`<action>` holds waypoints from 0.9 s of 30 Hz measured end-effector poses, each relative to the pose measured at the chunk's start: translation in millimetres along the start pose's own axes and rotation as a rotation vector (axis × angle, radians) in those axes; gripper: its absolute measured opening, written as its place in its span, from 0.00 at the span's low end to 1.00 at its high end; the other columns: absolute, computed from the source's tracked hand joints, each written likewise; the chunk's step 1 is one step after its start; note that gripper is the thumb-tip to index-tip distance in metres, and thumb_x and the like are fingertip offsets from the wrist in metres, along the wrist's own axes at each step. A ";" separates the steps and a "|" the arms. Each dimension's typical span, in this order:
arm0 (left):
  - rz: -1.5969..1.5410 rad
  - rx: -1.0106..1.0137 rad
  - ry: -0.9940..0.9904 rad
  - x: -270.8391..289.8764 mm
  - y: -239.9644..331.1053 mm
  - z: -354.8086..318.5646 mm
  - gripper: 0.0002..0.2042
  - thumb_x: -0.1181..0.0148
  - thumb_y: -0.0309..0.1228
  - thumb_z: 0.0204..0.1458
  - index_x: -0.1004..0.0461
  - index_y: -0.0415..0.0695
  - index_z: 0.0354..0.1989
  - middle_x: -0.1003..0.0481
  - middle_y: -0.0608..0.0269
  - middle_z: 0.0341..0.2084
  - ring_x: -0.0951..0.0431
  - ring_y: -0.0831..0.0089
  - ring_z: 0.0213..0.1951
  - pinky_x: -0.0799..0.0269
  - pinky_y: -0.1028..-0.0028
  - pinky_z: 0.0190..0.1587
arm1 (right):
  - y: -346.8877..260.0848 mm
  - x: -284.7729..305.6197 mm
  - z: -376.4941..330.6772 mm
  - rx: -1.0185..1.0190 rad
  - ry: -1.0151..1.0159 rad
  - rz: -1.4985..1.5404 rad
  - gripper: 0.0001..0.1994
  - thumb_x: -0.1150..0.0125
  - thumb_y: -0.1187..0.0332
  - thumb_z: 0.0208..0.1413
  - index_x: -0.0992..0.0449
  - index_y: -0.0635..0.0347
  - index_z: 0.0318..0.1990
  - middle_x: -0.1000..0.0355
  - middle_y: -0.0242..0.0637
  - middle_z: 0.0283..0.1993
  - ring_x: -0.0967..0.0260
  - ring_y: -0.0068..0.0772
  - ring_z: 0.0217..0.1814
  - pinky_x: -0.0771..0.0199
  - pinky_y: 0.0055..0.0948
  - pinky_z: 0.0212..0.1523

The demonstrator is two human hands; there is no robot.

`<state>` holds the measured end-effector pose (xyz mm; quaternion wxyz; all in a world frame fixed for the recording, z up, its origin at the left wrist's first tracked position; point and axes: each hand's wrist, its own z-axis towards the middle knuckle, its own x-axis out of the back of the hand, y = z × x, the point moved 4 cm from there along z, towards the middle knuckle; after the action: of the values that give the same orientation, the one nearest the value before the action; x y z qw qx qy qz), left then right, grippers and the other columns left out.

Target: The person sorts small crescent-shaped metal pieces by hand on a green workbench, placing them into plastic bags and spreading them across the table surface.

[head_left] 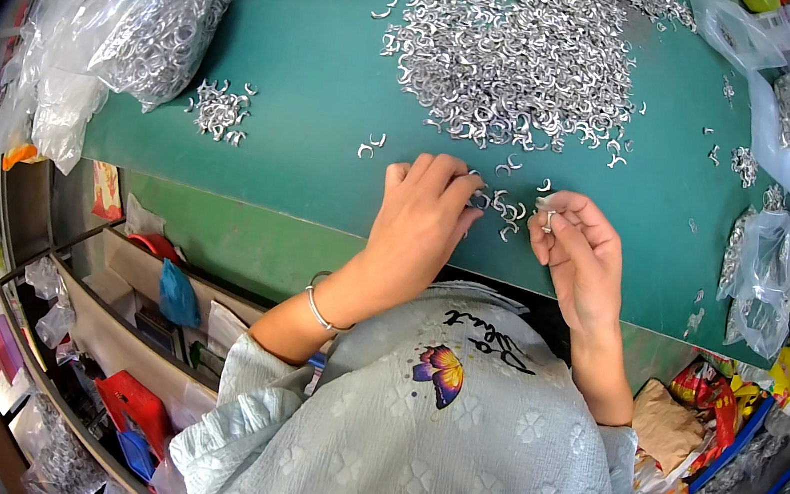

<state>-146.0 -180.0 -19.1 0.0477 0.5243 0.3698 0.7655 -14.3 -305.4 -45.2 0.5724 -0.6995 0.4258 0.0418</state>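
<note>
My right hand (583, 258) pinches a small silvery curved metal piece (548, 223) between thumb and fingertips, just above the table's near edge. To its left, my left hand (427, 213) is bent over the green tabletop (301, 123), its thumb and fingertips closed on another curved metal piece (479, 199), partly hidden by the fingers. Between the two hands lies a little cluster of loose curved pieces (511, 211). A few more lie just beyond the fingertips. A metal bangle (314, 308) circles my left wrist.
A large heap of curved metal pieces (523, 53) covers the far middle. A smaller pile (221, 111) lies at left, beside a filled clear bag (167, 38). More bags of pieces (766, 254) line the right edge. Below left is an open drawer (157, 289).
</note>
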 end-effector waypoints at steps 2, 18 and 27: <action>-0.002 0.027 -0.005 -3.4 -5.4 -1.5 0.10 0.34 0.22 0.44 0.24 0.43 0.36 0.29 0.63 0.35 0.29 0.65 0.40 0.41 0.68 0.41 | 0.1 1.0 -0.3 -0.043 -0.014 0.097 0.09 0.48 0.78 0.61 0.28 0.69 0.48 0.26 0.38 0.38 0.31 0.22 0.34 0.33 0.19 0.32; -0.859 0.344 -0.037 2.7 -1.7 -1.8 0.13 0.36 0.17 0.49 0.25 0.34 0.44 0.21 0.62 0.34 0.24 0.79 0.36 0.32 0.79 0.41 | 1.8 -17.2 -0.7 0.001 -0.098 -0.066 0.12 0.41 0.80 0.57 0.28 0.69 0.49 0.27 0.40 0.43 0.25 0.30 0.42 0.24 0.25 0.37; -0.835 0.305 0.014 0.5 9.6 -0.1 0.08 0.34 0.19 0.48 0.21 0.36 0.37 0.19 0.62 0.28 0.21 0.78 0.31 0.27 0.78 0.38 | -1.4 -14.3 -5.1 -0.023 -0.117 -0.045 0.15 0.41 0.82 0.56 0.29 0.70 0.51 0.27 0.41 0.46 0.25 0.30 0.46 0.22 0.27 0.42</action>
<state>-143.2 -186.7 -12.9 0.2725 0.3260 0.6589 0.6207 -24.7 -301.8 -34.5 0.5892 -0.7116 0.3753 0.0747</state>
